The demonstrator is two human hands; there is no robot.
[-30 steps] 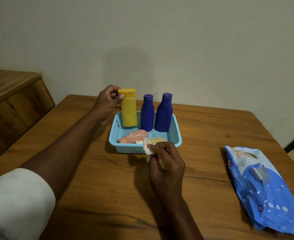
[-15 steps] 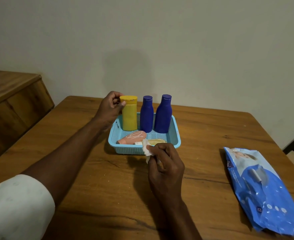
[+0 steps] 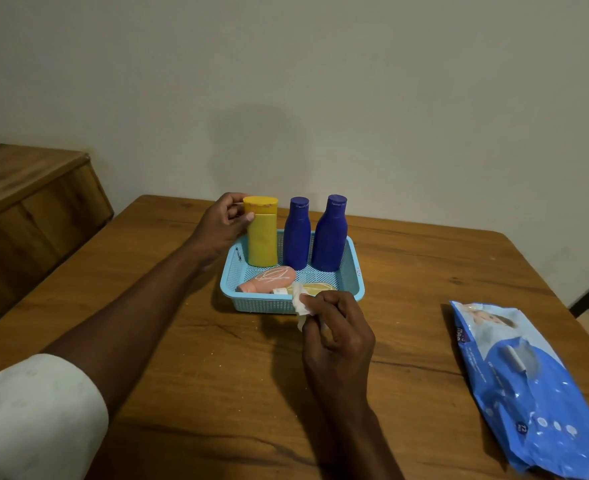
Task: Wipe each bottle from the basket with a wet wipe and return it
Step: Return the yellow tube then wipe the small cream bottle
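Looking down from my head, I pinch the cap of the yellow bottle (image 3: 261,233) between the thumb and fingers of my left hand (image 3: 221,226), the bottle standing upright at the back left of the light blue basket (image 3: 351,278), beside two upright dark blue bottles (image 3: 296,233) (image 3: 329,233). My right hand (image 3: 338,332) is closed around a crumpled white wipe (image 3: 300,301) at the basket's near rim, where a pink bottle (image 3: 268,279) lies flat inside. Off to my right, well apart, the blue pack of wipes (image 3: 528,386) lies on the wooden table (image 3: 216,375).

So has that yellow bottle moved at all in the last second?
Yes. The yellow bottle, gripped by the left hand, has come down into the basket; its cap now sits level with the blue bottles' caps.
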